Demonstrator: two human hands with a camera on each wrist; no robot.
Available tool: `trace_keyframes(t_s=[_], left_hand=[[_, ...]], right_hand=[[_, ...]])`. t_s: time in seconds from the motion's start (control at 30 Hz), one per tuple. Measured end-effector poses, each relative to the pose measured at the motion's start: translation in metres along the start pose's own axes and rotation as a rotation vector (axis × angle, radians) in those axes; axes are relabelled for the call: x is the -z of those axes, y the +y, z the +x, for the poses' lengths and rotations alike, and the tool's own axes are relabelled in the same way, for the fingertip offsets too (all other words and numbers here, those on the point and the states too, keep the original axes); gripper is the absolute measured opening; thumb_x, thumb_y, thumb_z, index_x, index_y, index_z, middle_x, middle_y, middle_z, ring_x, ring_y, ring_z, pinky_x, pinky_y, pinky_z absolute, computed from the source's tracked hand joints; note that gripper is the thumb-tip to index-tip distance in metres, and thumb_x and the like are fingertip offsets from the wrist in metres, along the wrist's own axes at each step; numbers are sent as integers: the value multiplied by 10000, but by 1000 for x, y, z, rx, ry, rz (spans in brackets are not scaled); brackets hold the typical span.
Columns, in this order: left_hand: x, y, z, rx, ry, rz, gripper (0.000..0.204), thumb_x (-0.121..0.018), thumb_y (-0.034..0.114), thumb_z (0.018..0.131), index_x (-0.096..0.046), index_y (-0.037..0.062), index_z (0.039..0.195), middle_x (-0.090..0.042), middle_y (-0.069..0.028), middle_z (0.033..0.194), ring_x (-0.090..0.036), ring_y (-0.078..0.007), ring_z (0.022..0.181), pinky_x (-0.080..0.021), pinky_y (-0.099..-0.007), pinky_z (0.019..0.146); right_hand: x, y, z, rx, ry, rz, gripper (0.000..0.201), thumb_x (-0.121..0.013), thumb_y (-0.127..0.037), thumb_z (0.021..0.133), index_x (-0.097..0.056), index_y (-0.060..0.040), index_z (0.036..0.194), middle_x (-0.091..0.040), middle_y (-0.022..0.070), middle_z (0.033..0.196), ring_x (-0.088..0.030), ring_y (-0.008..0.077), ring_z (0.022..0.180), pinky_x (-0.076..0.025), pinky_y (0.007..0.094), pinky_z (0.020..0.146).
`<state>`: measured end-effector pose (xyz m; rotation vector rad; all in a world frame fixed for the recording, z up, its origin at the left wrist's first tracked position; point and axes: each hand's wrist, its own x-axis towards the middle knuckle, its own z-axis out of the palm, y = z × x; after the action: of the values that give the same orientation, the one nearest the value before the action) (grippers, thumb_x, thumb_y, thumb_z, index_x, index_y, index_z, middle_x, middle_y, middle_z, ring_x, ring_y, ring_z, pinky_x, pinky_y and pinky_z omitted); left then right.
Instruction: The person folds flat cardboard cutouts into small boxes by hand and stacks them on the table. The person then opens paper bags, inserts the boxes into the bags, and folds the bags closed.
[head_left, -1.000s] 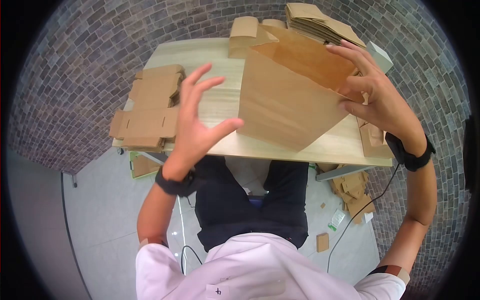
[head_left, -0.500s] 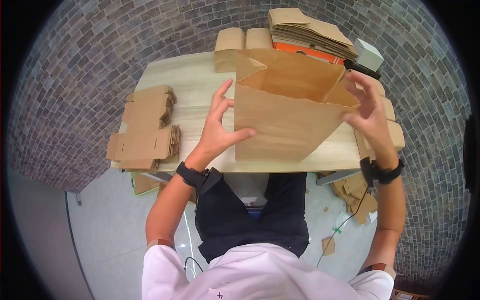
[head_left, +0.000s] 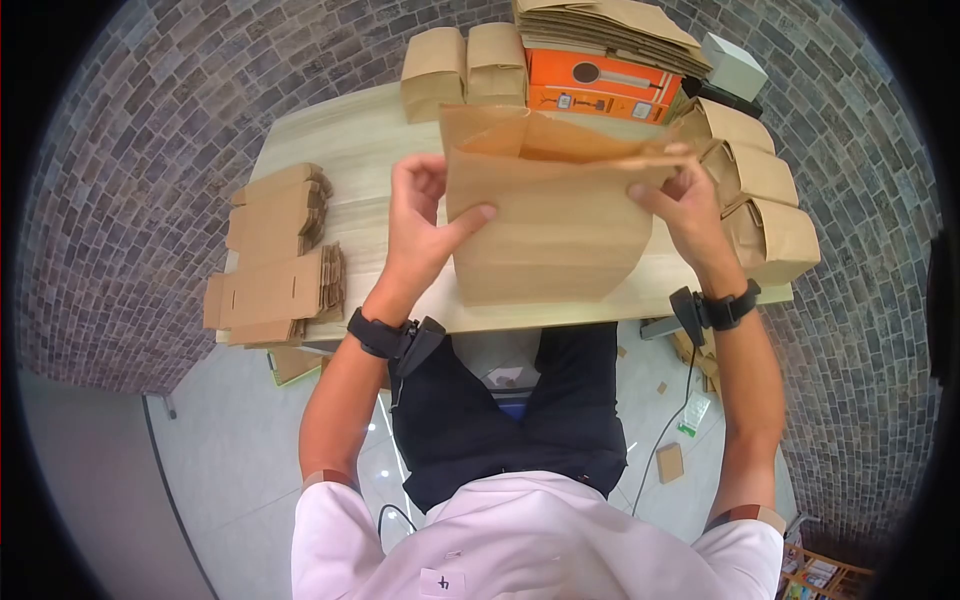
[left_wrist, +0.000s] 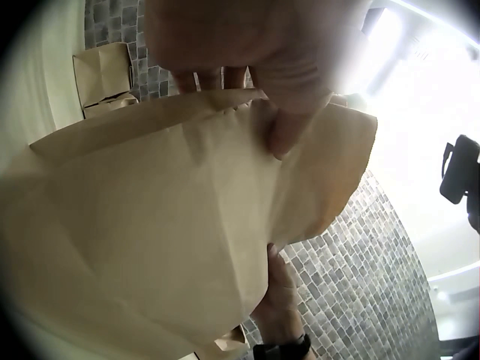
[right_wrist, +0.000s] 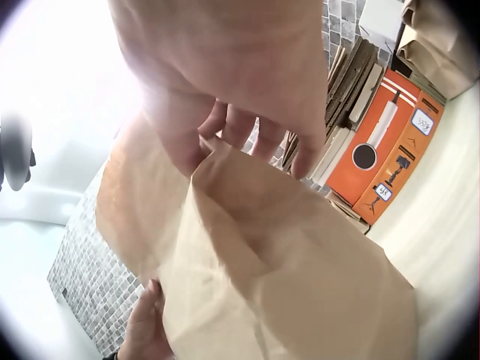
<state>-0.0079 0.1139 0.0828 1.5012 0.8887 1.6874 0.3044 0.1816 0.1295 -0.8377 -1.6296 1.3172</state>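
A large brown paper bag stands upright near the table's front edge, its jagged mouth partly spread. My left hand grips the bag's left side, thumb on the front face and fingers behind it. At the upper right corner, my right hand pinches the rim between thumb and fingers. In the right wrist view the bag's side is folded inward under that hand. The left wrist view shows the thumb pressing the paper near the top edge.
Flattened cardboard boxes lie on the table's left. At the back stand folded-over paper bags and an orange box under a stack of flat brown paper. More closed paper bags line the right side.
My left hand has moved in from beside the bag and taken hold of its left side. My right hand now pinches the rim, and the mouth has narrowed.
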Motion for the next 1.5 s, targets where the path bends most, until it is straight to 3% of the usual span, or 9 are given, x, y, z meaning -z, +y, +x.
trace_keyframes(t_s=[0.1, 0.3, 0.4, 0.5, 0.67, 0.73, 0.93, 1.2, 1.5], left_hand=[[1, 7, 5, 100, -45, -56, 723, -816, 111, 860, -438, 0, 1466, -612, -112, 1299, -558, -197, 1244, -418, -347, 1091], [15, -2, 11, 414, -283, -59, 686, -799, 51, 836, -484, 22, 1445, -585, -111, 1383, -530, -200, 1307, -411, -359, 1112], [16, -12, 11, 381, -242, -4, 697, -795, 52, 836, -469, 14, 1451, -578, -110, 1386, -539, -200, 1296, -415, -360, 1108], [13, -17, 7, 285, -94, -51, 646, -833, 70, 821, -454, 50, 1345, -509, -141, 1446, -480, -231, 1367, -346, -391, 1168], [18, -30, -5, 117, -12, 48, 590, -852, 36, 790, -452, 88, 1220, -401, -182, 1529, -388, -292, 1445, -307, -443, 1193], [14, -28, -5, 94, -11, 49, 585, -856, 31, 784, -448, 94, 1200, -359, -195, 1558, -362, -315, 1465, -303, -459, 1197], [-2, -19, -12, -81, 173, 67, 592, -857, 25, 786, -439, 105, 1197, -335, -225, 1578, -291, -356, 1515, -325, -460, 1190], [1, -20, -21, 157, 87, 157, 162, -769, 21, 870, -677, -10, 999, -631, -91, 1292, -580, -188, 1203, -421, -320, 1058], [18, -28, -11, 187, -4, 118, 53, -713, 10, 879, -701, -19, 921, -700, -70, 1113, -619, -170, 1085, -444, -297, 1011]], right_hand=[[-12, 0, -1, 173, 45, 164, 545, -787, -34, 854, -567, 4, 1351, -680, 77, 1245, -647, 164, 1120, -508, 321, 984], [0, 26, 3, -172, -135, -55, 737, -830, -39, 811, -462, -27, 1450, -641, 95, 1319, -644, 180, 1118, -520, 314, 963], [-5, 35, 7, -123, -136, -237, 784, -861, -89, 794, -454, -38, 1463, -634, 87, 1307, -638, 170, 1111, -524, 318, 955], [-12, 48, 12, 184, 283, -188, 600, -891, -159, 765, -593, -28, 1269, -655, 57, 1153, -629, 167, 1068, -506, 339, 897], [-6, 39, -10, 189, 200, -403, 490, -851, -186, 825, -620, -19, 1223, -683, 59, 1125, -628, 160, 1065, -505, 337, 892], [-10, 35, -10, 19, 126, -32, 376, -794, -139, 880, -654, -4, 1202, -693, 49, 1151, -634, 129, 1037, -523, 328, 893], [-10, 27, -6, 55, -36, -67, 306, -711, -82, 942, -686, 37, 1223, -700, 34, 1188, -642, 125, 1043, -528, 304, 910], [-9, 33, 1, -70, -52, -51, 251, -709, -79, 936, -726, 31, 1162, -690, 27, 1210, -634, 123, 1031, -515, 299, 915], [-5, 43, 13, -119, 45, -114, 287, -748, -37, 883, -725, -2, 1167, -697, 54, 1182, -630, 106, 1015, -512, 288, 870]])
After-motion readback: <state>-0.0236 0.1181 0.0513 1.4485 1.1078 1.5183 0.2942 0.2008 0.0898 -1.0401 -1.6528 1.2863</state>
